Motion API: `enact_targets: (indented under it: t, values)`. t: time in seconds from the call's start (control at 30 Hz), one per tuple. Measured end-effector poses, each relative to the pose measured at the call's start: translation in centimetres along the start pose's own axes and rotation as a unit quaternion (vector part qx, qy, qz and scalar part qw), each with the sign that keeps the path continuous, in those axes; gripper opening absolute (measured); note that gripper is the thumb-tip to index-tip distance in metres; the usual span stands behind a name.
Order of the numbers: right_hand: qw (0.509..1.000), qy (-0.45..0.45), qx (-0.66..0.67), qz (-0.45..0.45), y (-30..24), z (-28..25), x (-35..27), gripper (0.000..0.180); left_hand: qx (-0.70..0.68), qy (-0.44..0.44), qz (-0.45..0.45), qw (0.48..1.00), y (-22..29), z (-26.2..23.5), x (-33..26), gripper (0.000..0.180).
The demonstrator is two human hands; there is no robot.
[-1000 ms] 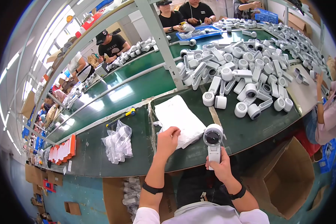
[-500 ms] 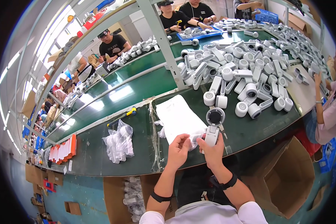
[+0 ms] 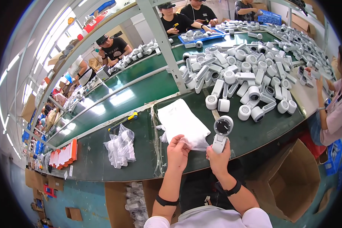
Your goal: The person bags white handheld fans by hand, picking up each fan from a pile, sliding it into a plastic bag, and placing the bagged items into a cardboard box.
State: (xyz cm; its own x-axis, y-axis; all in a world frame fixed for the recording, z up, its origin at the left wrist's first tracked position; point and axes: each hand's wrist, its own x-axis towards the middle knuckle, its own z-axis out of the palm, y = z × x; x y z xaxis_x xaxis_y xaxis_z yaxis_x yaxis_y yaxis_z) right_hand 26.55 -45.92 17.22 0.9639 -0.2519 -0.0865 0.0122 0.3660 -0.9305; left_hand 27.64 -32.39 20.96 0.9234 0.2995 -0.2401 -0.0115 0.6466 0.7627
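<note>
Just right of the white bag stack: a bare fan in the right hand

Near the front right corner of a flat white stack of thin plastic bags (image 3: 184, 119), the right hand (image 3: 219, 157) has its fingers and thumb clamped round the short handle of a pale-grey, round-headed plastic handheld fan (image 3: 221, 133), its head tilted up. At the stack's near edge, the left hand (image 3: 178, 152) has thumb and fingertips pinched together on a clear, crinkled plastic film (image 3: 197, 144). The film reaches toward the fan; whether they touch cannot be told.

Work on this fan looks barely begun: no film covers it. Beyond the stack and to its right, a large heap of similar grey fans (image 3: 239, 68) lies unwrapped, so much seems left. Below the stack, to the left, a brown cardboard carton (image 3: 116, 201) holds grey-white pieces (image 3: 136, 207) that look film-covered, perhaps finished ones.

The stack is smooth and soft-edged; the fan looks rigid, with a dark centre in its rounded head. Left of the stack, a rumpled clear plastic bundle (image 3: 120, 148) lies on the scuffed dark green tabletop (image 3: 146, 152), with a slim yellow-and-black tool (image 3: 130, 117) behind it. Farther left lie flat orange-and-white cards (image 3: 64, 154).
</note>
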Motion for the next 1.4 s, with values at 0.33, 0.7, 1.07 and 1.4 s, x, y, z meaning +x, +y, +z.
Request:
enact_targets:
  t: [0.33,0.7,1.07,1.4]
  values:
    - [0.942,-0.313,-0.044,0.111,-4.9,-9.2,-1.3,0.051,0.288,-0.066,0.083,0.952,-0.9,1.0,0.7,0.012]
    - [0.813,-0.486,-0.291,0.137,-7.5,-6.4,3.8,0.070,0.346,-0.241,-0.034,0.906,3.0,-1.4,1.3,0.021]
    - [0.879,-0.259,-0.399,-0.032,-4.9,-2.9,0.3,0.053,0.554,-0.196,0.283,0.758,3.0,-0.3,-0.7,0.018]
    - [0.956,-0.187,-0.227,-0.001,-1.3,-1.5,0.1,0.069,0.581,-0.230,0.445,0.642,-0.2,1.3,-3.8,0.019]
